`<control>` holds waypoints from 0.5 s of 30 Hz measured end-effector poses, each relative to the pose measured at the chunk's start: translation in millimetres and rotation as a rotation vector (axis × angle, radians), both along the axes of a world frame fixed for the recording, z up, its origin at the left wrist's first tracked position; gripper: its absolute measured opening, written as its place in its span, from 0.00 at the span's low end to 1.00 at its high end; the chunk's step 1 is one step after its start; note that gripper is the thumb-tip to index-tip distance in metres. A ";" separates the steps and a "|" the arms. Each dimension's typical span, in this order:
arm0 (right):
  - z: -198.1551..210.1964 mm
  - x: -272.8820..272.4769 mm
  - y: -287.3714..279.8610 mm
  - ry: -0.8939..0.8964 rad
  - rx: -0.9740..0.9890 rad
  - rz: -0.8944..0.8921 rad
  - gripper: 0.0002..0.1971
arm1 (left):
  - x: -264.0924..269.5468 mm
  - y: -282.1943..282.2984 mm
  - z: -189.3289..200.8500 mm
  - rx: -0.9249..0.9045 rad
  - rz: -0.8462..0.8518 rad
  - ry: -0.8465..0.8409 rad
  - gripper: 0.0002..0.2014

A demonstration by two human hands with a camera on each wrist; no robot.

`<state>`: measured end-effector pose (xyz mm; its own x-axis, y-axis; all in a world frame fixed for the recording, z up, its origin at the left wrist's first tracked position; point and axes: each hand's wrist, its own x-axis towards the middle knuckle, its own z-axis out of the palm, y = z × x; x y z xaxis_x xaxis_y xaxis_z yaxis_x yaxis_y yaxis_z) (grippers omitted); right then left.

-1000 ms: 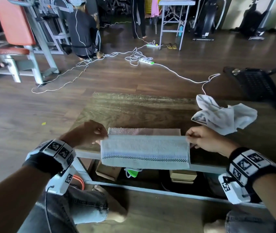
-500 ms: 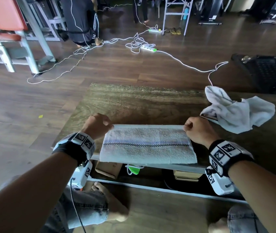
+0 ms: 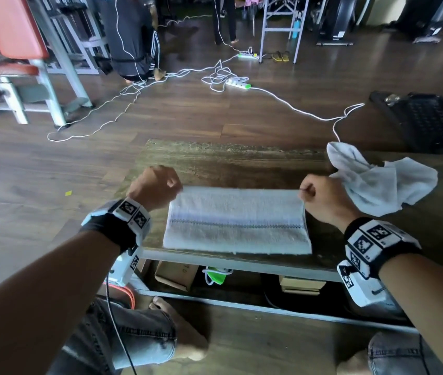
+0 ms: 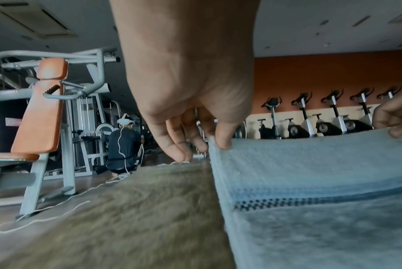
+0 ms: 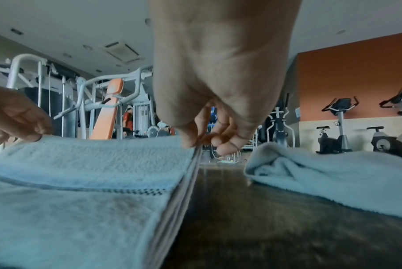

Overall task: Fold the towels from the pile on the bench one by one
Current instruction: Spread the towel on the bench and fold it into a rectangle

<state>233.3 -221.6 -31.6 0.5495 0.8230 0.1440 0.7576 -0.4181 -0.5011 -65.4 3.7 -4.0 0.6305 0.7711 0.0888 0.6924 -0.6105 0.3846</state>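
Observation:
A folded pale towel [image 3: 237, 220] with a dark checked stripe lies flat on the wooden bench [image 3: 228, 158], reaching its near edge. My left hand [image 3: 160, 185] pinches the towel's far left corner [image 4: 215, 145]. At the far right corner, my right hand [image 3: 320, 197] pinches the layered edge [image 5: 195, 149]. A crumpled white towel [image 3: 377, 182] lies on the bench to the right, just beyond my right hand, and also shows in the right wrist view [image 5: 333, 174].
White cables and a power strip [image 3: 237, 83] trail over the floor beyond the bench. A person [image 3: 131, 36] crouches far left by an orange-padded gym machine [image 3: 12, 36]. A black object [image 3: 425, 120] stands at the right. Boxes [image 3: 175, 276] sit under the bench.
The top half of the towel was carried forward from the near edge and laid over the rest; both hands moved away from me with it, still pinching the corners.

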 end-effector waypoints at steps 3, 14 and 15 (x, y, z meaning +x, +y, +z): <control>28.2 0.9 -6.6 -0.084 0.238 -0.007 0.11 | -2.2 2.8 30.4 0.142 0.005 -0.193 0.01; -17.5 -20.4 -80.9 0.041 -0.036 0.081 0.12 | -48.1 -59.4 -32.2 0.036 -0.016 -0.103 0.09; -27.1 -21.3 -85.2 0.044 -0.090 0.048 0.12 | -50.8 -66.0 -46.0 -0.022 0.002 -0.078 0.10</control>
